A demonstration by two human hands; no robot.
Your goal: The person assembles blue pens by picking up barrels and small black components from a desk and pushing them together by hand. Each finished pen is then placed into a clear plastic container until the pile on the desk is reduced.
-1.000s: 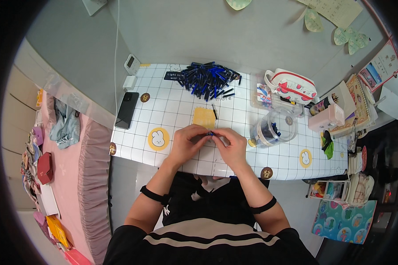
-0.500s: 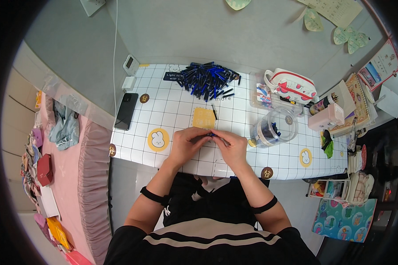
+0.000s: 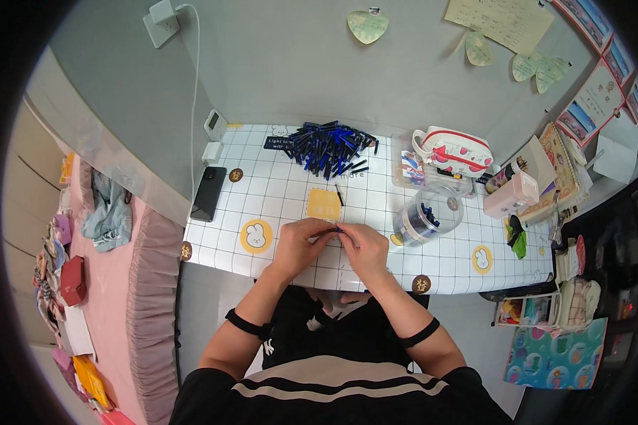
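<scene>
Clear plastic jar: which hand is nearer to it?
Right. The right hand is left of the clear plastic jar, apart from it; the left hand is farther left, beyond the right hand.

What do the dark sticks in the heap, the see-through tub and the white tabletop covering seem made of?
Dark sticks: probably smooth plastic, judging by their uniform shape and solid colours. See-through tub: likely clear, shiny plastic, since what's inside shows through; glass is possible. White tabletop covering: perhaps smooth vinyl, from its printed grid and faint sheen, though coated paper is possible.
</scene>
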